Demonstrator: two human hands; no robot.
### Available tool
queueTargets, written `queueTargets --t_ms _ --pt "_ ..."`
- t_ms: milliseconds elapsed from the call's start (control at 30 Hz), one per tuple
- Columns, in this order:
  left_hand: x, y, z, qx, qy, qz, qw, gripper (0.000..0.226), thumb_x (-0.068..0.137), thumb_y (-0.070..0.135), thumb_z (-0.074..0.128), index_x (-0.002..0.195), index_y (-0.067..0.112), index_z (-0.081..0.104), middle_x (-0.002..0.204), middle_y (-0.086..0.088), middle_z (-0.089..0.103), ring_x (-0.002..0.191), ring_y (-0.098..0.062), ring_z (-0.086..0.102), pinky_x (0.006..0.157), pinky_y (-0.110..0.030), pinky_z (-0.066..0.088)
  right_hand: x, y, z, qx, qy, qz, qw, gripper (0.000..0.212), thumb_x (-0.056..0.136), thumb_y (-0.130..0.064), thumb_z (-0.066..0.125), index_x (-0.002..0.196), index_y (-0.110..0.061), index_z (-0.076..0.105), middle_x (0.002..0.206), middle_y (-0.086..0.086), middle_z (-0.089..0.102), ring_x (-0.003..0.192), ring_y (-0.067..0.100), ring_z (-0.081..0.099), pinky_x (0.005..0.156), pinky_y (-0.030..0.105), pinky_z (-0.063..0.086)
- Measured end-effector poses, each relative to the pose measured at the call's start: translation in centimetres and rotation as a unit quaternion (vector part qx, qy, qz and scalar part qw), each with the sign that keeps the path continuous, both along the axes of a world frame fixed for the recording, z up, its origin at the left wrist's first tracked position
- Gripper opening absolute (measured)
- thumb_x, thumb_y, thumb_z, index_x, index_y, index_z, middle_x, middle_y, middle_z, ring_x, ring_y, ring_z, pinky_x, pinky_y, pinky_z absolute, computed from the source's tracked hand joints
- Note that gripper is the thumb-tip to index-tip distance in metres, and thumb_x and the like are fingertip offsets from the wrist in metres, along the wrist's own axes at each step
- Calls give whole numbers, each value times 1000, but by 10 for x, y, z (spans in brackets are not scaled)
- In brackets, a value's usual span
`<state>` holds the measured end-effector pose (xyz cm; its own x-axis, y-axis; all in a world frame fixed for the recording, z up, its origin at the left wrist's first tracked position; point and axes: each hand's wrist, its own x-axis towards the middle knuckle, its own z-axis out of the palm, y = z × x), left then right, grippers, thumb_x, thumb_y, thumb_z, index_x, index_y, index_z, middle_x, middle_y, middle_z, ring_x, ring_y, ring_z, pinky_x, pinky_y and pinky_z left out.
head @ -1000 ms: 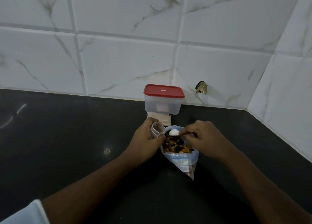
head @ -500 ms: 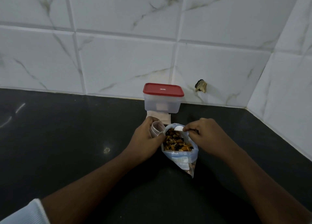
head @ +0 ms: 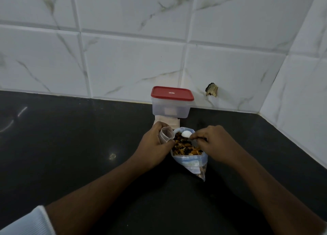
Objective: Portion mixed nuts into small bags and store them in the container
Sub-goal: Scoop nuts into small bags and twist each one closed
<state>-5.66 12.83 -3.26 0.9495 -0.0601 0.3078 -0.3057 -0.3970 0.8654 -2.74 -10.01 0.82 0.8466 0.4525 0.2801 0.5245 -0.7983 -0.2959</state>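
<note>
Left hand (head: 154,144) grips small bag (head: 165,134), mouth open. Right hand (head: 215,142) pinches what is probably a scoop (head: 186,134) over nut bag (head: 189,162) on tabletop (head: 70,146).

One container (head: 170,109), one nut bag (head: 190,161), one small bag (head: 165,133), one scoop (head: 186,133).
</note>
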Motion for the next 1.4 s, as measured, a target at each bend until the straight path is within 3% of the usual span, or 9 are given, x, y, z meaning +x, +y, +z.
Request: queueTargets --t_ms 133,367,500,800,933,1033,1167,1300,1400 --pt "0 0 -1 0 -2 3 1000 28 95 19 71 117 31 58 111 13 66 102 8 62 77 -15 53 -7 -3 11 56 -12 -6 998 24 92 -11 61 91 -23 82 74 -15 68 76 -1 63 61 14 42" --pt "0 0 0 -7 -3 3 1000 28 95 20 72 116 32 58 111 14 66 102 5 63 77 -15 52 1 5 0 -6 2 5 1000 28 100 -20 61 118 -33 77 86 -19 53 76 0 55 63 9 38" --pt "0 0 0 -1 4 4 1000 30 95 20 72 119 31 57 115 13 65 106 -1 64 79 -18 53 1 1 9 29 29 1 999 22 96 -15 62 99 -26 81 82 -14 71 77 -2 66 64 13 49" --pt "0 0 0 1 6 6 1000 30 96 20 72 120 31 58 114 15 65 105 4 63 81 -18 55 1 -2 15 70 39 -10 997 25 95 -9 59 93 -22 81 78 -18 70 68 -12 63 59 8 44" --pt "0 0 0 4 -2 7 1000 29 95 19 72 118 31 58 112 14 66 103 6 62 81 -17 52 3 -4 10 82 38 -13 996 27 97 -11 59 98 -27 81 91 -20 72 82 -13 64 68 10 50" --pt "0 0 0 1 -1 6 1000 28 95 18 71 116 32 58 111 14 66 101 10 62 82 -19 55 5 -5 11 111 51 -31 992 25 95 -10 61 91 -24 82 81 -21 70 74 -14 63 63 7 45" --pt "-1 0 0 0 2 1 1000 28 95 18 72 116 32 59 112 14 66 102 10 62 85 -23 57 9 -11 8 214 131 -60 966 25 94 -12 65 81 -25 82 83 -12 77 75 -6 67 72 21 48" --pt "0 -1 1 1 4 1 1000 29 95 19 72 118 32 58 112 15 66 103 8 63 81 -18 55 9 -8 1 330 190 -103 919 26 96 -5 61 84 -17 82 83 -4 77 55 -3 58 58 22 44" --pt "-2 -1 2 2 3 4 1000 29 95 19 71 118 31 58 112 15 65 103 7 63 75 -14 52 12 -9 -1 381 234 -137 884 24 96 -6 61 84 -11 82 81 5 75 57 7 52 49 21 40"
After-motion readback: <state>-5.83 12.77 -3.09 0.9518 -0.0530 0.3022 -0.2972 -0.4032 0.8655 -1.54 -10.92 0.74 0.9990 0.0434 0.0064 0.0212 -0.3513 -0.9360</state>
